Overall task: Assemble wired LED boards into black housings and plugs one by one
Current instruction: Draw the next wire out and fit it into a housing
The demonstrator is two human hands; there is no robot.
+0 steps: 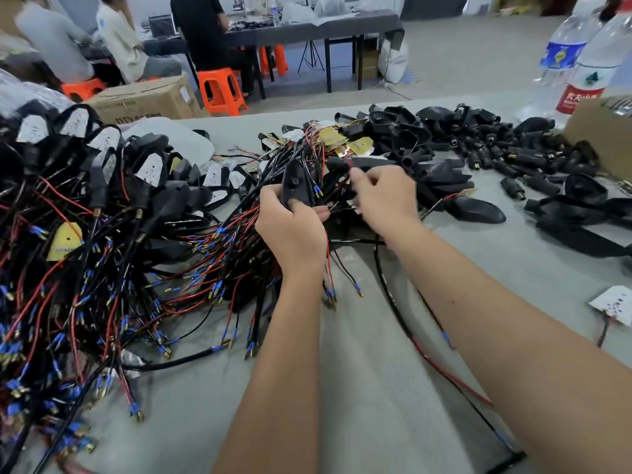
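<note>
**Both hands busy at the wire heap**

A grey-green table (359, 405) fills the near view, bare forearms stretching up the middle of it. Just past the wrists, the left hand (290, 230) is closed around a black housing (295, 181), held upright with its round hole facing us, thin wires trailing down beneath the palm. Right beside that housing, the right hand (383, 196) has its fingers curled tight, pinching at something small; what exactly, it's too blurred to tell. Left of the housing sprawls a tangle of red and black wires (102, 302) with blue-sleeved tips, and finished units (102, 155) stacked above it. Right of the housing lie empty black shells (475, 210); beyond them, black plugs (496, 148). Farther right stand two water bottles (581, 59). Far behind, orange stools (220, 92) and seated people.
</note>
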